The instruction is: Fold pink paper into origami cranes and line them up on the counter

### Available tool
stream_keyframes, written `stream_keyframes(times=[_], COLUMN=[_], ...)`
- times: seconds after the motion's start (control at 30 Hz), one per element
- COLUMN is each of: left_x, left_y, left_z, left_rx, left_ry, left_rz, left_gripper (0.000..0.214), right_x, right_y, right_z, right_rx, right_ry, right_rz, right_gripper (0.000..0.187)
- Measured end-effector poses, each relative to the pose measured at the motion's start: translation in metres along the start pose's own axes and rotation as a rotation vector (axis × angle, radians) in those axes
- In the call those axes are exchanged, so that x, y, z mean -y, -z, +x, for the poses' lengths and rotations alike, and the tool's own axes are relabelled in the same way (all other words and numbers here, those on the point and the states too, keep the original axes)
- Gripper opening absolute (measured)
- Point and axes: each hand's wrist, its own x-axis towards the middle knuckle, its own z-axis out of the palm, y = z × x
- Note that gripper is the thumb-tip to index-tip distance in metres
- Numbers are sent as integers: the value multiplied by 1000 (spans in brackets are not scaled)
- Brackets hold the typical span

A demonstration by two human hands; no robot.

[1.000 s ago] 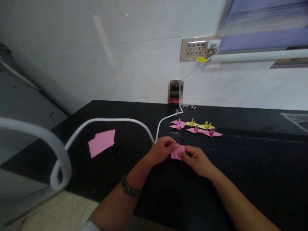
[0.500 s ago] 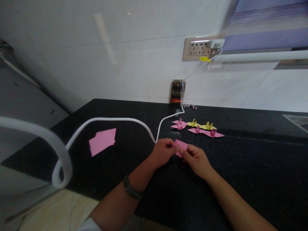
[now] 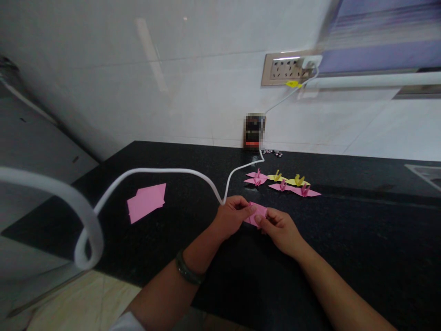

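Surroundings first: a black speckled stone table [image 3: 361,230] carries a loose stack of flat pink paper sheets [image 3: 146,202] well to the left of the hands. A row of small folded paper figures in pink and yellow [image 3: 282,182] lies just beyond the hands, toward the white tiled wall [image 3: 172,92]. A thick white cable [image 3: 161,172] loops in from the left foreground and crosses the table. It bends sharply just beside the left hand [image 3: 232,216], the nearest thing to it, then runs back to a small blurred device [image 3: 254,132] standing at the wall. A thinner white lead [image 3: 282,99] rises from there to a metal wall socket plate [image 3: 287,69]. The left hand, with a dark band [image 3: 188,271] on its wrist, and the right hand [image 3: 280,228] meet low over the table, the fingers of both pinched together on a small folded piece of pink paper [image 3: 258,212]. This paper sits between the two hands: its left edge is under the left thumb and fingers, and its near right corner is in the right fingertips. Whether it rests on the table cannot be told.
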Motion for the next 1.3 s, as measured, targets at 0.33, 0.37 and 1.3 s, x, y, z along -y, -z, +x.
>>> stream_keyframes(times=[0.33,0.37,1.3], left_x=[7,7,5], left_y=[2,3,0], left_z=[0,1,-1], left_rx=[-6,-10,134], left_ry=[1,22,-153], left_rz=[57,46,551], left_gripper=[39,42,37], right_x=[0,0,0], right_y=[2,1,0], right_z=[-1,-1,2], right_rx=[34,39,-83], right_ry=[24,20,-26], right_rz=[-86,-89,19], right_gripper=[20,21,25])
